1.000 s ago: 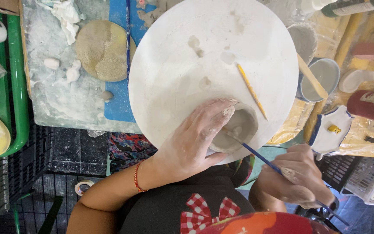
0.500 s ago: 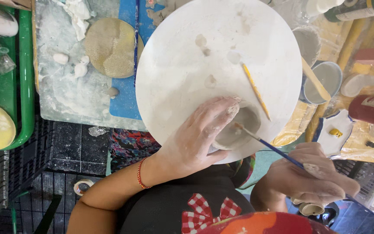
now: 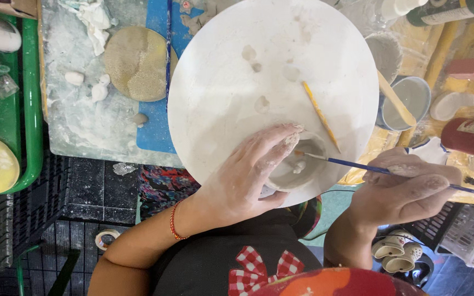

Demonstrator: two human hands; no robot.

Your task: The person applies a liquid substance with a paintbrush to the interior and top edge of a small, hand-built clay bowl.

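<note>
A small grey clay bowl (image 3: 303, 170) sits at the near edge of a large round white board (image 3: 237, 71). My left hand (image 3: 242, 175), dusted with clay, wraps around the bowl's left side and holds it. My right hand (image 3: 407, 189) holds a thin blue-handled paintbrush (image 3: 368, 167) whose tip reaches into the bowl's rim. A yellow pencil-like stick (image 3: 320, 115) lies on the board just beyond the bowl.
A flat round clay slab (image 3: 135, 63) and small clay lumps lie on a grey mat at the left. A green tray (image 3: 28, 98) stands at the far left. Small cups (image 3: 412, 98), a wooden stick and a red container (image 3: 470, 137) crowd the right side.
The view has shifted slightly. My right hand has brought the brush tip further into the bowl; my left hand keeps its hold on the bowl.
</note>
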